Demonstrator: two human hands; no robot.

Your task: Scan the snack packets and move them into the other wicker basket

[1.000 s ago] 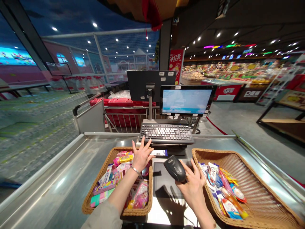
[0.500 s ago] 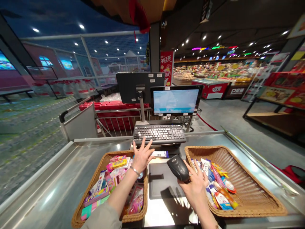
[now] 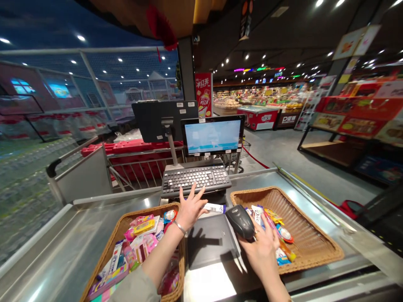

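My left hand (image 3: 189, 212) has its fingers spread, just in front of the black keyboard (image 3: 195, 180) and right of the left basket's edge. A slim white and blue packet (image 3: 214, 208) lies close by its thumb; whether they touch I cannot tell. My right hand (image 3: 261, 243) is closed around a black barcode scanner (image 3: 241, 221), which tilts up toward the left. Beneath the hands is a dark grey pad (image 3: 204, 247). The left wicker basket (image 3: 107, 239) holds several toys and sweets. The right basket (image 3: 315, 228) has snack packets at its left end, partly hidden by my right hand.
Behind the keyboard stand a lit monitor (image 3: 212, 136) and a second screen seen from behind (image 3: 157, 119). The metal counter (image 3: 94, 209) runs left and right. Beyond it are a cart (image 3: 85, 167) and a shelf of red boxes (image 3: 359, 113).
The view has turned right, so the baskets and screens sit further left. My left hand has shifted slightly rightward over the counter. The scanner stays in my right hand.
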